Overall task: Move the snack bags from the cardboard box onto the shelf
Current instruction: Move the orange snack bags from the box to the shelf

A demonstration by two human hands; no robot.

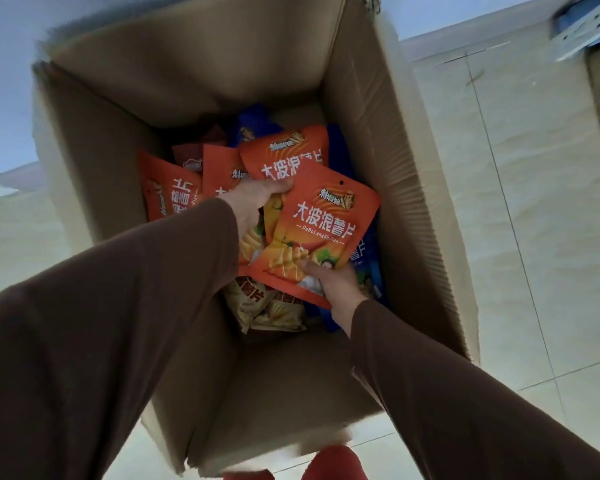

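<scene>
Both hands reached down into open cardboard box [378, 140] on tiled floor [534, 202]; right hand [336, 289] in clenched grip on lower edge of front orange snack bag [321, 230]; left hand [253, 202] closed on second orange bag [284, 150] behind it, perhaps more than one, view blurred; other orange bags [170, 192], yellow bag [267, 310], blue bags [366, 268] lay loose on box bottom; brown sleeves [118, 341] covered both arms.

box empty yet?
No, the cardboard box holds several orange snack bags, blue ones and a tan one, besides the orange bag gripped by both hands.
</scene>
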